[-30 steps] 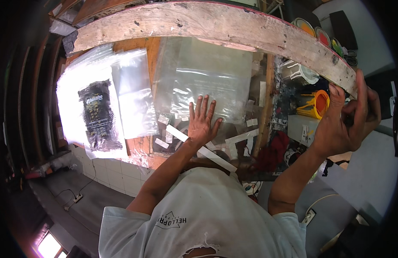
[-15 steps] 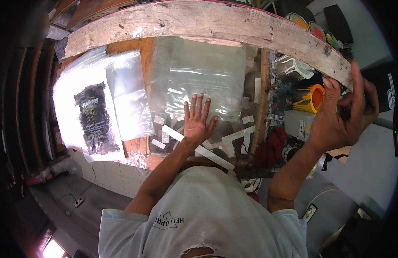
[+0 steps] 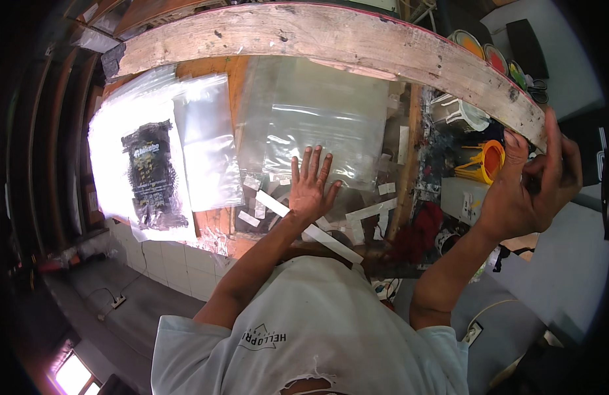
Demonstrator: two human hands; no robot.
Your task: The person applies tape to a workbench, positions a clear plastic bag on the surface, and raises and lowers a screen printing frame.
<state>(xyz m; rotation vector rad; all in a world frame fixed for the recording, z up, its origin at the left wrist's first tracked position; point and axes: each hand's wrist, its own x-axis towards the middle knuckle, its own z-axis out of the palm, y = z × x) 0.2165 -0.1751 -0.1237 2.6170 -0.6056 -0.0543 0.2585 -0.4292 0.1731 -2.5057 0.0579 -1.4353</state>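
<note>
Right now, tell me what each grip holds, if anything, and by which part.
The right grip holds the wooden beam by its right end. The left grip holds nothing; it lies flat on the clear plastic bag.

The wooden beam hides the table's far edge; the shirt is cropped.
</note>
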